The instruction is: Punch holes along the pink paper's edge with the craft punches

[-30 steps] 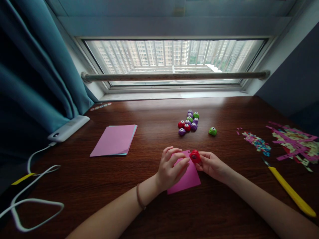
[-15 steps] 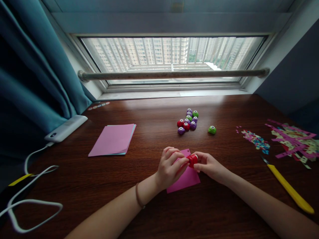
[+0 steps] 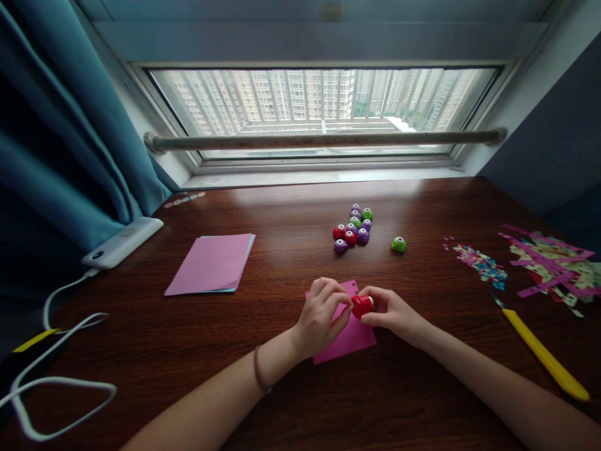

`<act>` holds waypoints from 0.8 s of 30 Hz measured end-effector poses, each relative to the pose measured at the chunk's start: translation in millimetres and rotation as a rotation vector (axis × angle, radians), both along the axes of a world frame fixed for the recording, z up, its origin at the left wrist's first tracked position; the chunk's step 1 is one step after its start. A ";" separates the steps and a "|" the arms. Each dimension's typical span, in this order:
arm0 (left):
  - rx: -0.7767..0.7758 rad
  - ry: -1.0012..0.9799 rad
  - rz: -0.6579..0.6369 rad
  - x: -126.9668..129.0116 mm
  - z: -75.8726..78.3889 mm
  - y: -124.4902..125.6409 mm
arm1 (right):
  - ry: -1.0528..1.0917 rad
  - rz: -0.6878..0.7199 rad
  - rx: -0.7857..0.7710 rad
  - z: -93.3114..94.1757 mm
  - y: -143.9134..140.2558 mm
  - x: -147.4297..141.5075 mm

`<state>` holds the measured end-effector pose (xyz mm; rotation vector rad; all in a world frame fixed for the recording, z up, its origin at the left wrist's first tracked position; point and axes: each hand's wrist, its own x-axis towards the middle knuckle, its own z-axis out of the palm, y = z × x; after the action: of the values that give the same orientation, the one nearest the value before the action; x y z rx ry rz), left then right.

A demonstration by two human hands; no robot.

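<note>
Both hands pinch a small red punch at the edge of a pink sheet on the counter.

The right hand (image 3: pixel 389 311) holds the red punch (image 3: pixel 361 305) in a closed grip of thumb and fingers, and the left hand (image 3: pixel 322 315) closes on it from the other side while resting on the pink sheet (image 3: pixel 350 335), which seems to keep the paper flat and steady. The punch is small, rounded and glossy red with a pale spot on its face; it sits over the sheet's upper right part, near the middle of the counter (image 3: pixel 282 388). Beyond it lies a cluster of like punches (image 3: pixel 352 228) in red, purple and green, one green punch (image 3: pixel 399 244) apart. A paper stack (image 3: pixel 211 272) lies left; scraps (image 3: pixel 549 263) and a yellow knife (image 3: pixel 544 357) lie right.
</note>
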<state>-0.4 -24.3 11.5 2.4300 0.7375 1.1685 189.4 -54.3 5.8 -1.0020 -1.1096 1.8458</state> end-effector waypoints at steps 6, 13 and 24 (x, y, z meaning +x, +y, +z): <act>-0.063 -0.072 0.036 -0.4 -2.7 3.0 | 0.027 -0.006 -0.004 -1.1 -0.8 0.9; -0.014 -0.039 0.003 -0.8 -3.8 3.5 | 0.016 -0.004 0.004 -0.5 -0.5 1.2; -0.004 -0.026 -0.062 1.8 2.9 4.7 | -0.117 -0.001 0.078 -1.1 -2.0 0.3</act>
<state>1.4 -19.6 14.5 2.4119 0.6512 1.1712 189.7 -56.3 4.7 -1.0765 -1.2405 1.7472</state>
